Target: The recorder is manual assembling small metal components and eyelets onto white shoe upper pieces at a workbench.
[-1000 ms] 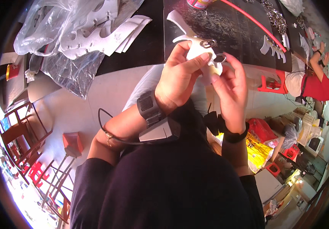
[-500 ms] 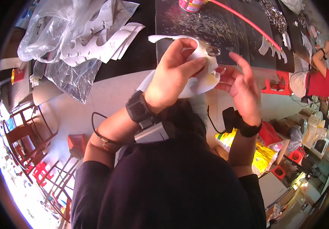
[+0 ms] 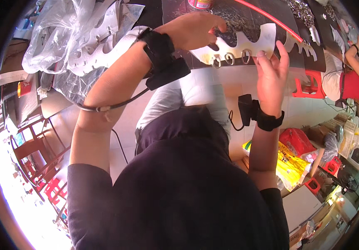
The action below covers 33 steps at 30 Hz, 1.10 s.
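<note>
Where the hands are, head view: well apart at the two ends of the white scalloped piece [image 3: 256, 46]
Right hand [image 3: 271, 79]: clamped on the piece's right end, thumb on the near side
Left hand [image 3: 190, 31]: arched over the left end, thumb and forefinger parted – cannot tell whether it grips or touches the piece
White piece's place: at the near edge of the dark surface [image 3: 153, 14], three metal rings [image 3: 246, 56] along its near edge
Left of it: a clear plastic bag [image 3: 48, 46] beside more white pieces [image 3: 90, 58]
Beyond and right: a pink can [image 3: 200, 4], a red tube [image 3: 267, 20] – and a heap of shiny metal parts [image 3: 300, 14]
</note>
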Tool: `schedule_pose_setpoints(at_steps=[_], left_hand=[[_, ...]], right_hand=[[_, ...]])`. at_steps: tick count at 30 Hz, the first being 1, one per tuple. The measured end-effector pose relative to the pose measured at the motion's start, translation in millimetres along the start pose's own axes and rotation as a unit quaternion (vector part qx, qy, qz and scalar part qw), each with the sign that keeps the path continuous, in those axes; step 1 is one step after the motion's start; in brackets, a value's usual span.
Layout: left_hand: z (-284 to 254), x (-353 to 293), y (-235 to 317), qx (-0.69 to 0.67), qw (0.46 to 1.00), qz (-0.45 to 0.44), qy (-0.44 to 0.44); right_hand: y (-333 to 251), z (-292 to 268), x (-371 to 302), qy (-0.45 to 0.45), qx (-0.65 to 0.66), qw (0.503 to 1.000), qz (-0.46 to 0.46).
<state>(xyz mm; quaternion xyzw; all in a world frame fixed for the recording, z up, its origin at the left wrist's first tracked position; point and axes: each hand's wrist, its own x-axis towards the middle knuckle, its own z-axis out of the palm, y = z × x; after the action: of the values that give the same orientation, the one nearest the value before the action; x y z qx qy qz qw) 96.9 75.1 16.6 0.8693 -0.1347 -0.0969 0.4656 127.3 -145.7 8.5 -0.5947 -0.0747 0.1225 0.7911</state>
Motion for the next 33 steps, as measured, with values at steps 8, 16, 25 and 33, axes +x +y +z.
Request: schedule_pose_setpoints(at_steps=[8,16,25,33], left_hand=[[58,-50,27,0.174,0.911,0.012,0.373],[88,-26,5,0.188,0.892,-0.057,0.407],[68,-33,-4,0.168,0.912,-0.035,0.372],[71,-30,-3,0.159,0.907,-0.029,0.388]], right_hand=[[-17,-1,-6,-0.053,-0.502,0.823,-0.261],[-8,32,30,-0.318,-0.484,0.790,-0.200],[9,38,40,-0.362,-0.440,0.803,-0.173],[20,48,42,-0.360,-0.434,0.780,-0.272]])
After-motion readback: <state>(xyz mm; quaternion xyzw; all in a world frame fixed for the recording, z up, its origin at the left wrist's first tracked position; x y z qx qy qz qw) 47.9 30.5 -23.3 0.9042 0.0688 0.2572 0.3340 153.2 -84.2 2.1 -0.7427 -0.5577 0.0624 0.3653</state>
